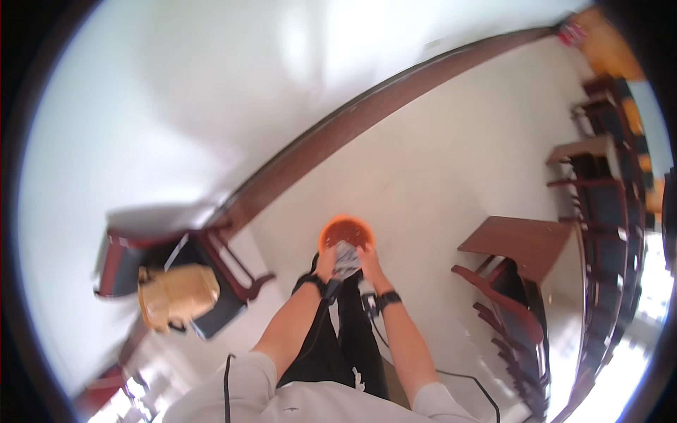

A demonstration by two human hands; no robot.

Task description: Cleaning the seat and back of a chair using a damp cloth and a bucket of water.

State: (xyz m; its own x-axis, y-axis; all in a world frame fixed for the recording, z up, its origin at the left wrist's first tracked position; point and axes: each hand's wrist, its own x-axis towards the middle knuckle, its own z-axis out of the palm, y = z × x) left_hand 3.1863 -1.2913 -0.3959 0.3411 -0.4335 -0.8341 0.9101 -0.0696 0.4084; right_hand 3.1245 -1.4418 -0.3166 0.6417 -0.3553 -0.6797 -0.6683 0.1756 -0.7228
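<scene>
An orange bucket stands on the floor in front of my legs, its round rim facing up at me. Over its near edge I hold a crumpled greyish-white cloth-like bundle; blur hides exactly what it is. My left hand grips the left side of it, and my right hand is closed on the right side. Black bands with small devices circle both wrists. The bucket's inside looks dark reddish-orange, and its near part is hidden behind my hands and the bundle.
To the left, a dark wooden chair stands by the wall, with a tan bag on its seat. A brown wooden table and several dark chairs line the right side. Brown skirting runs along the wall's foot. A black cable hangs at lower right.
</scene>
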